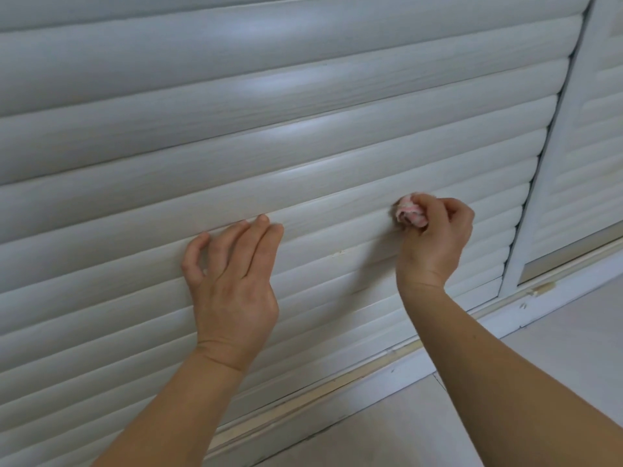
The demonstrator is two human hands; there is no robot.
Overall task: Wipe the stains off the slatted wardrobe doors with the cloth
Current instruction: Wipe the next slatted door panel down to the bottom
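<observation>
A white slatted wardrobe door (303, 136) fills most of the view. My left hand (232, 274) lies flat against its lower slats, fingers straight and pointing up. My right hand (435, 241) grips a small bunched pink and white cloth (409, 214) and presses it against a slat to the right of the left hand. A small pale mark (340, 253) shows on a slat between the two hands.
A second slatted door (593, 136) stands to the right, behind a white frame post (553, 183). Along the bottom runs the door's rail (337, 392) with chipped spots, and pale floor (505, 382) lies below it.
</observation>
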